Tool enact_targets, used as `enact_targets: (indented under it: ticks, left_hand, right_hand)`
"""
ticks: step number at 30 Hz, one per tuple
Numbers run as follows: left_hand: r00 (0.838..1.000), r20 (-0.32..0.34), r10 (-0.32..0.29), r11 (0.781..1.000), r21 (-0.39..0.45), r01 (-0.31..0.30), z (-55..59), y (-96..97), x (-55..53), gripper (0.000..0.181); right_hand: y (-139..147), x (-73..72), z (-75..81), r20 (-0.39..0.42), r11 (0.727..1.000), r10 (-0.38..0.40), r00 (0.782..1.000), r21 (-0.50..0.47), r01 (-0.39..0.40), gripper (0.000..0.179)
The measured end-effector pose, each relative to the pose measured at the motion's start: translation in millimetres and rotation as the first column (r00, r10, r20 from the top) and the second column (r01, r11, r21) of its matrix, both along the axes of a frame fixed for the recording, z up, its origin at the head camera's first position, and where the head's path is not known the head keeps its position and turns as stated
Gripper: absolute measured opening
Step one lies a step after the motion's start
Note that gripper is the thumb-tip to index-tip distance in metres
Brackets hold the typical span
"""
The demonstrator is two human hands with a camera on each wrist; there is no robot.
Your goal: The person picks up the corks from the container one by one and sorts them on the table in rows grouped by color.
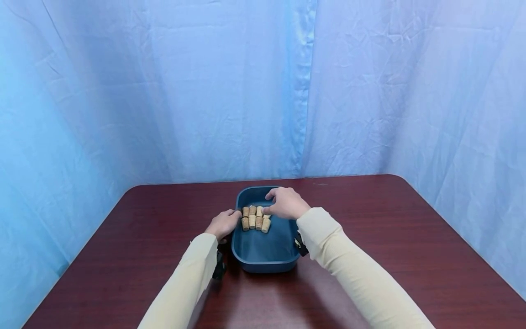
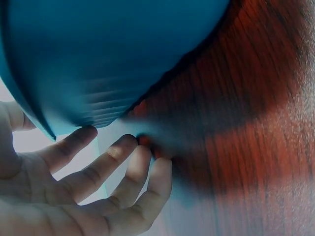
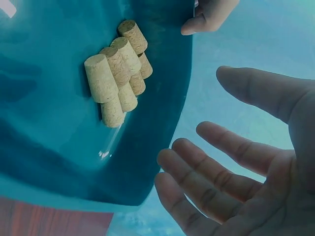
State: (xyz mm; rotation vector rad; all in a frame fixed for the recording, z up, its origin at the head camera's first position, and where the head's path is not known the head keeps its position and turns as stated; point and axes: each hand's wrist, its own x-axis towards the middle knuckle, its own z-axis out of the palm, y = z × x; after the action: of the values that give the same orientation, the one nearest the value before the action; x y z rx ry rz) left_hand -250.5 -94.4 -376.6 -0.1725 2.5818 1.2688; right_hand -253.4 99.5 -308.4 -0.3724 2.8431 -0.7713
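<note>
A deep blue rectangular tray [image 1: 265, 251] holds several tapered corks [image 1: 252, 222], lying side by side in two touching rows near its left wall. My left hand [image 1: 225, 223] holds the tray's left rim, the thumb [image 3: 196, 24] over the edge and the fingers [image 2: 98, 172] along the outer wall. Above the tray's right half hovers my right hand [image 1: 287, 204], its thumb and fingers spread apart with nothing between them. From the head view, its fingertips overlap the corks at the right end of the rows. The right wrist view has both rows in sight.
The tray stands on a dark red-brown wooden table [image 1: 164, 219] with rounded far corners. Pale blue curtains [image 1: 230, 91] hang behind the table and along both sides. A dark device [image 1: 219, 266] is strapped at the left wrist, another [image 1: 301, 245] at the right.
</note>
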Motion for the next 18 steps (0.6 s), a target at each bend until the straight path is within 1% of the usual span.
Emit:
enact_targets:
  ticks: [7, 12, 18]
  left_hand:
    - [1.0, -0.002, 0.0, 1.0, -0.003, 0.0, 1.8, 0.2, 2.3, 0.053]
    - [1.0, -0.002, -0.001, 1.0, -0.009, 0.001, 2.3, 0.8, 2.4, 0.053]
    - [1.0, -0.003, 0.002, 1.0, -0.01, -0.002, 1.3, 0.8, 1.7, 0.053]
  right_hand:
    - [-3.6, -4.2, -4.3, 0.052, 0.999, -0.032, 0.998, -0.012, 0.032, 0.043]
    - [-5.7, -6.2, -8.6, 0.097, 0.992, -0.104, 0.99, -0.058, 0.11, 0.039]
    - [-7.5, -8.4, -14.2, 0.156, 0.976, -0.149, 0.976, -0.132, 0.17, 0.034]
